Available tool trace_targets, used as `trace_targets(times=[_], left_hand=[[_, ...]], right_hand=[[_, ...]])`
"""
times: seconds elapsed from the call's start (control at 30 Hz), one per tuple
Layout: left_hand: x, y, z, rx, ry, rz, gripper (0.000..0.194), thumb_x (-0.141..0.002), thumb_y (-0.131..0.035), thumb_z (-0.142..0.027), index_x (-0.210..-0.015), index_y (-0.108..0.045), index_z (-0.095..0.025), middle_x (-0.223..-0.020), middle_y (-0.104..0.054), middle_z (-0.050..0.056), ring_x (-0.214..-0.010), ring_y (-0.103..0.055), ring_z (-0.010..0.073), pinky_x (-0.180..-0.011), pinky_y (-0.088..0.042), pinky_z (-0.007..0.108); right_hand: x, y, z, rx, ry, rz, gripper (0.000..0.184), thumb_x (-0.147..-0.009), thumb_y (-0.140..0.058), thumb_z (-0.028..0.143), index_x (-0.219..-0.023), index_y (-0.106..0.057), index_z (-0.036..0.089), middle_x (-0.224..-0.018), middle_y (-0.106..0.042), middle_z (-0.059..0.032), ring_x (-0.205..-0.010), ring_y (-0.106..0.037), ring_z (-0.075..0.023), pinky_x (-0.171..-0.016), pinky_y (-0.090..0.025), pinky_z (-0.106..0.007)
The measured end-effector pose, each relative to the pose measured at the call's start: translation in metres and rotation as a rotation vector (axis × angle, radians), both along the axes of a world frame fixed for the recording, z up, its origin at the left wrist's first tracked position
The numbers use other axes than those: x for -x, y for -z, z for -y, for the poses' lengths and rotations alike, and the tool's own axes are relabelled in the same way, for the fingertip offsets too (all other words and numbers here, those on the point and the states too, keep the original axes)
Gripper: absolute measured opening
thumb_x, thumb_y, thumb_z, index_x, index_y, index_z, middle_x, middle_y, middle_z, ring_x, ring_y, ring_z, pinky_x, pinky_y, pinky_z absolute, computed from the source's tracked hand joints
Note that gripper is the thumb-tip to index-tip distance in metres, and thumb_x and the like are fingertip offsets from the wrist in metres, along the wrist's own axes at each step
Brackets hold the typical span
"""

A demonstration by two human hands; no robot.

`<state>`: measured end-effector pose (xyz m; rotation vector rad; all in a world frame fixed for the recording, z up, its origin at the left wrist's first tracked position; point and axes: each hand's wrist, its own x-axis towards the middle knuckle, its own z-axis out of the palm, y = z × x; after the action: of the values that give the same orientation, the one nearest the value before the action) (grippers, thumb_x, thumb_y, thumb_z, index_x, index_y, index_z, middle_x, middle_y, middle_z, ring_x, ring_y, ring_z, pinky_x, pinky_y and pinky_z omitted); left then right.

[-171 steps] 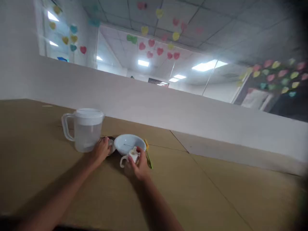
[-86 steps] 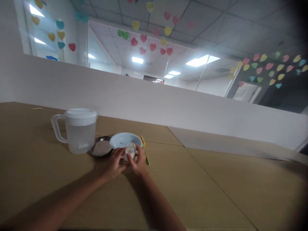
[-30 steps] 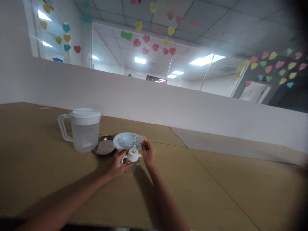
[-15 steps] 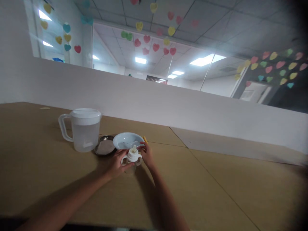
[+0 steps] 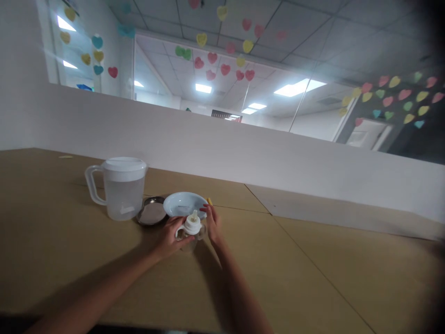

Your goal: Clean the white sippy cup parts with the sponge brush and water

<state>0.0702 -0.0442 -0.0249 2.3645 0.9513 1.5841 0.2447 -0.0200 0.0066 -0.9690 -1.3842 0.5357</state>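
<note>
Now we log the right hand point(image 5: 213, 224) at the bowl point(image 5: 179, 200), fingers loosely open; the clear cap they pinched a second ago no longer shows between them. Left hand point(image 5: 169, 239) unchanged: fingers gripping the white-topped bottle point(image 5: 192, 226), upright on the bowl's near side.

An office-like indoor room, though its exact use cannot be told. A smooth white wall point(image 5: 243, 150) runs behind a broad tan tabletop point(image 5: 295, 283) with thin dark seams, and above it is a wide clear glass pane dotted with small pink, yellow, green and blue heart-shaped stickers point(image 5: 225, 69). Beyond are a grey ceiling of square panels point(image 5: 306, 23) and flat, glowing white rectangular lights point(image 5: 203, 88).
</note>
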Motion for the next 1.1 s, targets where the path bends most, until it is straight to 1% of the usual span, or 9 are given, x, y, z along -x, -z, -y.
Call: trace_targets(times=[0.13, 0.23, 0.33, 0.4, 0.5, 0.63, 0.77, 0.97, 1.1], left_hand=[[0.000, 0.000, -0.002, 0.005, 0.009, 0.023, 0.047, -0.072, -0.070, -0.036, -0.114, -0.059, -0.018, -0.110, -0.065, 0.010, -0.104, -0.058, 0.0260, -0.092, -0.046, 0.041], [0.001, -0.003, -0.001, 0.030, 0.041, 0.042, 0.044, -0.070, -0.072, -0.034, -0.110, -0.061, -0.018, -0.109, -0.065, 0.010, -0.103, -0.058, 0.0257, -0.092, -0.046, 0.042], [0.001, -0.006, 0.000, 0.068, 0.062, 0.061, 0.043, -0.069, -0.073, -0.033, -0.108, -0.062, -0.019, -0.108, -0.065, 0.009, -0.103, -0.058, 0.0253, -0.091, -0.046, 0.041], [0.001, -0.008, 0.001, 0.095, 0.058, 0.076, 0.044, -0.068, -0.073, -0.036, -0.108, -0.062, -0.019, -0.106, -0.066, 0.009, -0.100, -0.059, 0.0248, -0.089, -0.048, 0.040], [0.002, -0.010, 0.002, 0.113, 0.078, 0.063, 0.047, -0.069, -0.072, -0.039, -0.110, -0.061, -0.018, -0.106, -0.066, 0.009, -0.098, -0.060, 0.0241, -0.087, -0.048, 0.038], [0.001, -0.014, 0.001, 0.090, 0.089, 0.025, 0.045, -0.071, -0.071, -0.039, -0.110, -0.062, -0.019, -0.107, -0.066, 0.008, -0.099, -0.060, 0.0245, -0.089, -0.047, 0.038], [0.000, -0.016, 0.000, 0.076, 0.075, 0.018, 0.044, -0.070, -0.071, -0.038, -0.107, -0.063, -0.018, -0.105, -0.066, 0.009, -0.098, -0.060, 0.0251, -0.088, -0.047, 0.040], [0.004, -0.015, 0.000, 0.095, 0.095, 0.008, 0.046, -0.070, -0.072, -0.037, -0.111, -0.061, -0.018, -0.107, -0.066, 0.010, -0.099, -0.060, 0.0246, -0.088, -0.047, 0.041], [0.004, -0.013, 0.000, 0.082, 0.067, 0.006, 0.043, -0.069, -0.072, -0.035, -0.108, -0.064, -0.018, -0.104, -0.067, 0.010, -0.097, -0.060, 0.0248, -0.088, -0.047, 0.041]], right_hand=[[0.008, -0.017, 0.020, -0.075, -0.060, 0.133, 0.049, -0.084, -0.040, 0.063, -0.071, -0.059, 0.020, -0.067, -0.057, -0.0017, -0.064, -0.052, -0.0144, -0.061, -0.042, -0.027], [0.014, -0.025, 0.029, -0.159, -0.045, 0.354, 0.039, -0.069, -0.064, 0.058, -0.076, -0.060, 0.020, -0.070, -0.055, 0.0005, -0.059, -0.046, -0.0118, -0.056, -0.038, -0.025], [0.016, -0.028, 0.031, -0.196, 0.014, 0.462, 0.038, -0.057, -0.076, 0.050, -0.073, -0.060, 0.020, -0.069, -0.054, 0.0011, -0.059, -0.045, -0.0114, -0.057, -0.038, -0.025], [0.013, -0.030, 0.029, -0.135, -0.041, 0.440, 0.036, -0.056, -0.077, 0.047, -0.072, -0.062, 0.019, -0.066, -0.055, 0.0017, -0.057, -0.045, -0.0109, -0.054, -0.038, -0.024], [0.004, -0.032, 0.024, 0.019, -0.234, 0.354, 0.037, -0.054, -0.079, 0.044, -0.077, -0.066, 0.018, -0.068, -0.061, 0.0013, -0.057, -0.049, -0.0108, -0.055, -0.040, -0.024], [-0.007, -0.032, 0.019, 0.130, -0.423, 0.184, 0.053, -0.051, -0.082, 0.040, -0.099, -0.067, 0.021, -0.085, -0.066, -0.0002, -0.071, -0.057, -0.0138, -0.063, -0.045, -0.026], [-0.008, -0.030, 0.019, 0.138, -0.417, 0.109, 0.062, -0.049, -0.084, 0.033, -0.107, -0.064, 0.024, -0.101, -0.064, -0.0025, -0.080, -0.058, -0.0145, -0.067, -0.047, -0.026], [-0.013, -0.028, 0.014, 0.169, -0.458, 0.100, 0.063, -0.047, -0.084, 0.036, -0.106, -0.064, 0.023, -0.099, -0.065, -0.0030, -0.079, -0.058, -0.0146, -0.066, -0.048, -0.027], [-0.027, -0.025, 0.008, 0.147, -0.320, 0.011, 0.050, -0.053, -0.081, 0.038, -0.097, -0.066, 0.020, -0.091, -0.068, -0.0032, -0.069, -0.058, -0.0123, -0.063, -0.048, -0.026]])
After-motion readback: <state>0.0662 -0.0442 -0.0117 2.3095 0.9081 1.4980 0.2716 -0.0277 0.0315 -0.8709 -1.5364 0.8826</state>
